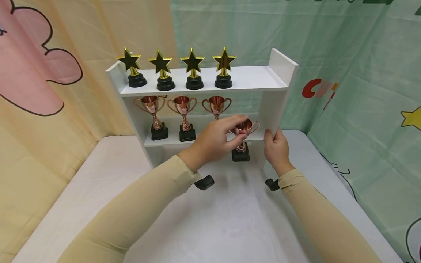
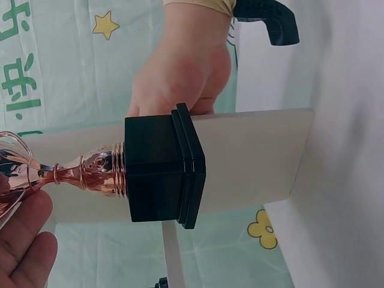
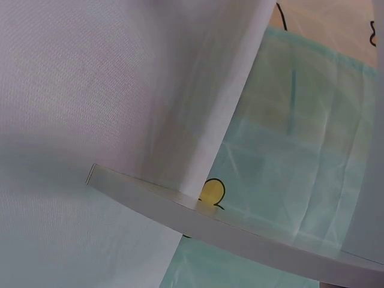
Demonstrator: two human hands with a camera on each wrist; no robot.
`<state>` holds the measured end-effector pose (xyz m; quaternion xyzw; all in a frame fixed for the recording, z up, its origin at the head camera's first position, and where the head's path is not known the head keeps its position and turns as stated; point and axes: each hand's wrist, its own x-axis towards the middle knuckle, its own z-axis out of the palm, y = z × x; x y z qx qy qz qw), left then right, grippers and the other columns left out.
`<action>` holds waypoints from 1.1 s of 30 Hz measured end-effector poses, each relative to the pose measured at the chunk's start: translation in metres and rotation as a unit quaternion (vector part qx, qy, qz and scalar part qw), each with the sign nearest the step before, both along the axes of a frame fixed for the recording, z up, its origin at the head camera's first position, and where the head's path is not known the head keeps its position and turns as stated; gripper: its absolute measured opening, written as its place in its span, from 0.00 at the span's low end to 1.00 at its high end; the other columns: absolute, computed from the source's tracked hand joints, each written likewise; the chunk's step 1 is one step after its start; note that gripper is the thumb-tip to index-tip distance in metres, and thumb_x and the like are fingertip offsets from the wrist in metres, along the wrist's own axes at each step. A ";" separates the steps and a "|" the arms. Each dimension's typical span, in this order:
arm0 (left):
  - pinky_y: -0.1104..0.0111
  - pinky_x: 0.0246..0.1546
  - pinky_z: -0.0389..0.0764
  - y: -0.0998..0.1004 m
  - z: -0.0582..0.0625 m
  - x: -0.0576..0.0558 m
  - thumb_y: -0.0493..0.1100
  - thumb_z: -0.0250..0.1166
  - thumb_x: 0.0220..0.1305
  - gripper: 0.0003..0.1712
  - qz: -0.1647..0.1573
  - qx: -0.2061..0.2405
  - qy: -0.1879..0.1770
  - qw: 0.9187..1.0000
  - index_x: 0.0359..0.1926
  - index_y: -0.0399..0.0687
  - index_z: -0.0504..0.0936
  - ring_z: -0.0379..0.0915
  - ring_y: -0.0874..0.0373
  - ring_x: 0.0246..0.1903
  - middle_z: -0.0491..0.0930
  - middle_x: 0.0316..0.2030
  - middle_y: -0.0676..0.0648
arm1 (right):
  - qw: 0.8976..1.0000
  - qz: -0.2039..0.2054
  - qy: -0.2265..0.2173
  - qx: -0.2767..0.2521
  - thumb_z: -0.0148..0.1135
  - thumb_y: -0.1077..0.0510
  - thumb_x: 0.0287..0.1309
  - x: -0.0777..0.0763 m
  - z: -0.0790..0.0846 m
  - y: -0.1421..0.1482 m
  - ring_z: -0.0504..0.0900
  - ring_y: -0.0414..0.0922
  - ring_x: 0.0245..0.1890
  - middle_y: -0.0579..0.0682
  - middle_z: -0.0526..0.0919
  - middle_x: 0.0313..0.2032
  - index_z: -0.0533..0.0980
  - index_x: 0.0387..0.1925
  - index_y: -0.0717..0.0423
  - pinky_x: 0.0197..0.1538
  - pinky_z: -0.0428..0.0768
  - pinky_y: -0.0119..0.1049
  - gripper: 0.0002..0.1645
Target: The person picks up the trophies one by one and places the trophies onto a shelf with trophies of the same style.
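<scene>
In the head view my left hand (image 1: 215, 137) grips a copper-coloured trophy cup (image 1: 244, 128) by its bowl, in front of the right part of the middle shelf. The trophy's black square base (image 2: 159, 168) fills the middle of the left wrist view, with nothing under it. My right hand (image 1: 277, 149) holds the front edge of the right side panel of a white shelf unit (image 1: 279, 98). Three similar cups, including a left one (image 1: 157, 120) and a middle one (image 1: 185, 117), stand on the middle shelf; my left hand partly hides the third cup (image 1: 217, 106).
Several gold star trophies (image 1: 193, 69) with round black bases stand in a row on the top shelf. The unit stands on a table with a white cloth (image 1: 210, 226). Printed curtains (image 1: 358, 73) hang behind and at the sides.
</scene>
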<state>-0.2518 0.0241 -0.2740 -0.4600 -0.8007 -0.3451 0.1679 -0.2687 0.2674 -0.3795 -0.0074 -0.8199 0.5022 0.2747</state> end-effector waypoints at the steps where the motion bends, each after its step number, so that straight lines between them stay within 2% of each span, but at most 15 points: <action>1: 0.71 0.47 0.83 0.001 0.001 -0.001 0.44 0.67 0.74 0.29 -0.001 0.001 0.001 1.000 0.72 0.40 0.76 0.87 0.61 0.46 0.79 0.69 0.43 | 1.000 0.000 -0.001 0.000 0.46 0.48 0.82 0.000 0.000 0.000 0.80 0.59 0.62 0.64 0.81 0.64 0.71 0.72 0.58 0.65 0.77 0.61 0.28; 6: 0.68 0.51 0.84 0.003 0.004 -0.005 0.44 0.66 0.75 0.30 -0.001 -0.002 0.002 1.000 0.73 0.41 0.75 0.86 0.60 0.48 0.78 0.70 0.43 | 1.000 -0.002 0.000 -0.003 0.46 0.47 0.82 -0.001 -0.001 0.001 0.80 0.59 0.63 0.64 0.81 0.64 0.71 0.71 0.58 0.66 0.77 0.61 0.28; 13: 0.65 0.63 0.80 0.004 0.009 -0.010 0.45 0.65 0.76 0.30 0.010 -0.011 0.003 1.000 0.74 0.41 0.73 0.83 0.55 0.60 0.76 0.71 0.43 | 1.000 -0.004 0.000 0.001 0.46 0.47 0.82 -0.001 -0.001 0.000 0.81 0.59 0.61 0.65 0.82 0.62 0.72 0.70 0.59 0.64 0.78 0.60 0.28; 21: 0.64 0.55 0.84 0.007 0.017 -0.014 0.45 0.64 0.76 0.30 0.003 -0.005 -0.012 1.000 0.75 0.41 0.72 0.84 0.58 0.52 0.77 0.70 0.44 | 1.000 -0.010 0.003 0.000 0.45 0.49 0.82 -0.002 0.000 -0.001 0.81 0.56 0.56 0.67 0.84 0.58 0.74 0.66 0.62 0.59 0.77 0.56 0.26; 26: 0.66 0.61 0.81 0.009 0.021 -0.016 0.45 0.63 0.77 0.31 0.013 -0.013 -0.014 1.000 0.75 0.43 0.72 0.82 0.59 0.59 0.77 0.71 0.46 | 1.000 -0.014 -0.002 -0.002 0.45 0.49 0.82 -0.002 0.000 -0.001 0.79 0.53 0.51 0.66 0.85 0.54 0.75 0.64 0.62 0.56 0.76 0.52 0.26; 33: 0.67 0.61 0.81 0.011 0.023 -0.018 0.47 0.63 0.77 0.31 0.020 -0.023 -0.024 0.999 0.76 0.45 0.71 0.81 0.60 0.59 0.76 0.71 0.47 | 1.000 -0.011 -0.002 -0.006 0.45 0.48 0.82 -0.002 0.000 -0.001 0.80 0.55 0.55 0.66 0.83 0.59 0.73 0.66 0.62 0.61 0.77 0.57 0.27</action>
